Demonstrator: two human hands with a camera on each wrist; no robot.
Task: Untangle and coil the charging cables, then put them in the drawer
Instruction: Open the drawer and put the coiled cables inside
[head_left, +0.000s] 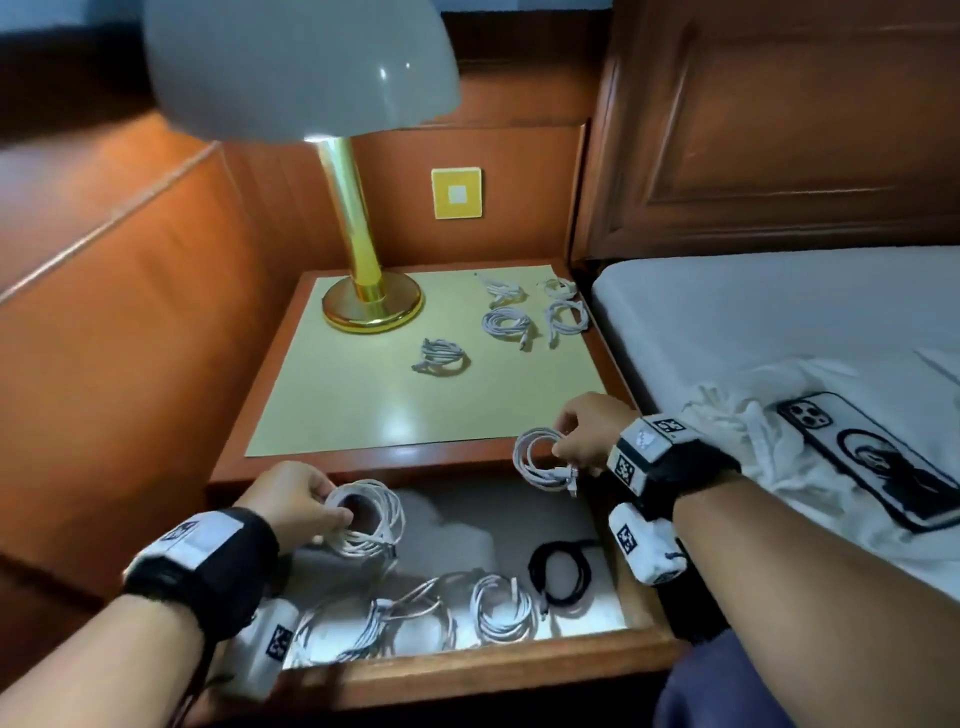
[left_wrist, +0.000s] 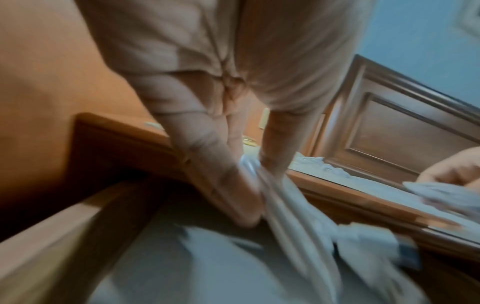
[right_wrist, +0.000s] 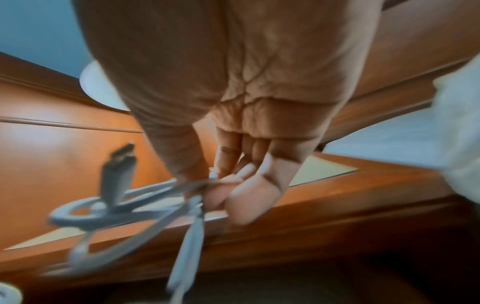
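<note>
Stowing in progress: task judged a little past halfway.

Open wooden drawer holds three white coils and one black coil. Left hand, fingers pinching a white coiled cable, and right hand, fingers pinching another white coil, hang above it. Five white coils remain on the worktop. No legible writing; wristband tags carry only patterns.

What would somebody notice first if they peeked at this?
Probably the two hands: the left hand and the right hand each hold a coiled white cable over the open drawer. Next, the big lamp with its gold stem at the back of the nightstand, and more white coils waiting beside it.
</note>
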